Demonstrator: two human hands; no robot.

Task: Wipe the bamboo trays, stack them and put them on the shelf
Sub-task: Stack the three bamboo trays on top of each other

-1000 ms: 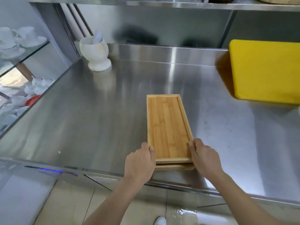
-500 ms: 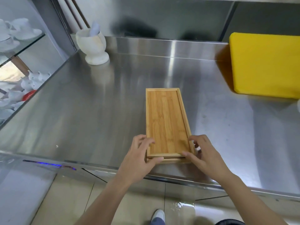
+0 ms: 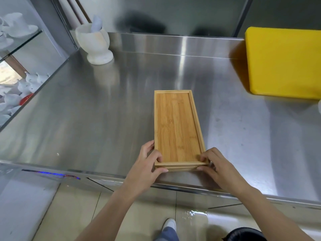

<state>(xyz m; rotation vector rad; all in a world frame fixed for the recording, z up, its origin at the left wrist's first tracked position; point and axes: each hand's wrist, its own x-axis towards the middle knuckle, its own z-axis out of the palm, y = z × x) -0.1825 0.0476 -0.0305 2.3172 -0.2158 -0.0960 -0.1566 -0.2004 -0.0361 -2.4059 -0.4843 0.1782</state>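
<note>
A: Steel counter (image 3: 86,119), white mortar (image 3: 94,45) at its back left. And the hands?

B: The left hand (image 3: 145,168) grips the near-left corner of the stacked trays (image 3: 177,129) at the front edge; the right hand (image 3: 218,166) grips the near-right corner. A yellow board (image 3: 284,63) lies far right.

A white stone mortar (image 3: 94,44) with a pestle (image 3: 96,24) stands at eleven o'clock on the stainless steel counter (image 3: 86,110). A yellow cutting board (image 3: 284,63) lies at two o'clock. White cups (image 3: 17,28) sit on glass shelves (image 3: 22,42) at ten o'clock.
</note>
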